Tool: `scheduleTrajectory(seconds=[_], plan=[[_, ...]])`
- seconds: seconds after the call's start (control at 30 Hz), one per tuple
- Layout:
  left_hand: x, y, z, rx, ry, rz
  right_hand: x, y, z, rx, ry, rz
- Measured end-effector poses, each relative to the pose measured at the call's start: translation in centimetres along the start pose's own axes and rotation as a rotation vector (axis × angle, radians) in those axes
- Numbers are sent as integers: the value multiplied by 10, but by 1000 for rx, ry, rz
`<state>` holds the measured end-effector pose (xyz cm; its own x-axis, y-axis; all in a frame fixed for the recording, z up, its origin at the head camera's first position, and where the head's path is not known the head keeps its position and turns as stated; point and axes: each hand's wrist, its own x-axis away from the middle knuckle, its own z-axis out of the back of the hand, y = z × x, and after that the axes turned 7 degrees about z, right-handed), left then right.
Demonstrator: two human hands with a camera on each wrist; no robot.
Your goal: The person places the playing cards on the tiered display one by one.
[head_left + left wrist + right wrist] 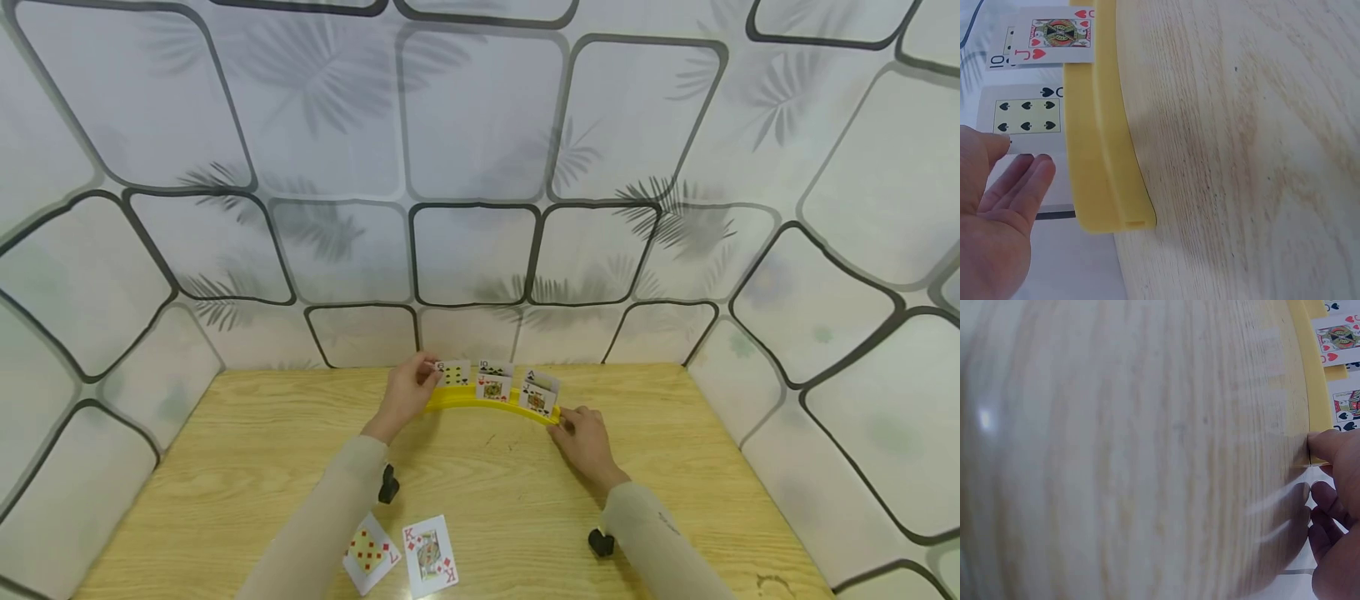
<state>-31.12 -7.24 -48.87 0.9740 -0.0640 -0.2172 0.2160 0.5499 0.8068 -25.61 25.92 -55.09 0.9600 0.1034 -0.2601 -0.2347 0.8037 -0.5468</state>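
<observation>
A curved yellow card holder (463,398) stands near the back of the table with playing cards upright in it. My left hand (408,390) pinches the outer edge of the six of spades (1027,117) at the holder's left end, thumb in front and fingers behind. Midway along, a jack of hearts (1060,34) stands before a ten (495,367). Toward the right end, a jack of spades (537,400) stands before an ace (542,379). My right hand (587,442) grips the holder's right end between thumb and finger.
A seven of diamonds (369,552) and a king of diamonds (430,557) lie face up near the table's front, the seven partly under my left sleeve (322,517). A patterned wall (480,250) rises behind and beside the wooden table (495,475).
</observation>
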Motion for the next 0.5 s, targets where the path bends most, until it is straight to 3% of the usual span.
scheduleTrajectory(seconds=[0.23,0.5], plan=[[12,-6,12,-13,-5,49,1,-1,1,-1,5,12],[41,-13,34,-113,68,-9,-1,2,0,12,7,18]])
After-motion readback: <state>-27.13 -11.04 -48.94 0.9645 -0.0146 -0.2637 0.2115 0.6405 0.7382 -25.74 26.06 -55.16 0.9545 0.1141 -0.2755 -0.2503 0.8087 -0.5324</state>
